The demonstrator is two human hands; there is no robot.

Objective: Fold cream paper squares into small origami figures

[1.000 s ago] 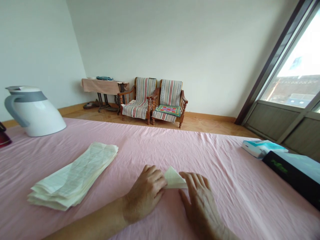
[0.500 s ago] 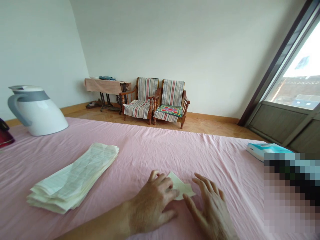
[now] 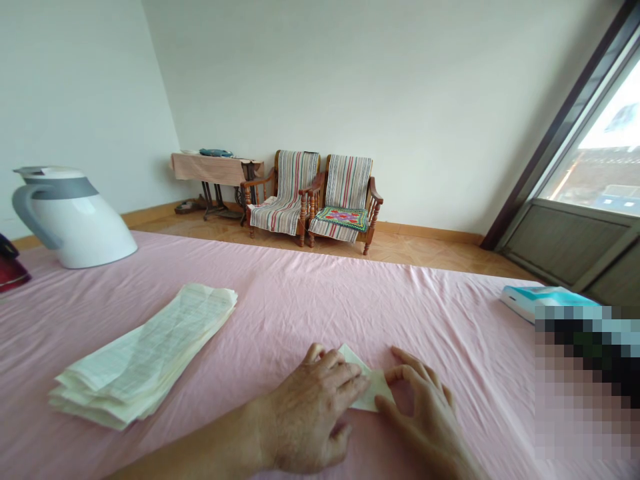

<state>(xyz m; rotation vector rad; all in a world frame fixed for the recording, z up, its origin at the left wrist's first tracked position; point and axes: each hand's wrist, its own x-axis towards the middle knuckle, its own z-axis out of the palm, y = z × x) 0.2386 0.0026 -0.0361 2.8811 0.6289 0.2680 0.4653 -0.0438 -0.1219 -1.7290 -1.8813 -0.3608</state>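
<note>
A small folded piece of pale paper (image 3: 367, 395) lies on the pink cloth, with a pointed corner at its far side. My left hand (image 3: 315, 407) rests over its left part, fingers bent and together, holding it down; the thumb is curled nearer to me, off the paper. At the right edge, my right hand (image 3: 425, 407) has the thumb and index finger closed on the paper, the other fingers bent behind. My left fingers hide part of the paper. A stack of long, pale, thin paper sheets (image 3: 150, 353) lies to the left.
A white and grey jug (image 3: 90, 223) stands at the far left, beside a dark red object (image 3: 11, 270). A blue and white packet (image 3: 550, 297) lies at the right, next to a blurred-out patch. Beyond the pink cloth (image 3: 280, 293) are two wooden armchairs (image 3: 290, 193) and a cloth-covered table (image 3: 215, 170).
My right hand has come in to the paper, its thumb and index finger closing on the right edge. My left hand has shifted slightly right over the paper.
</note>
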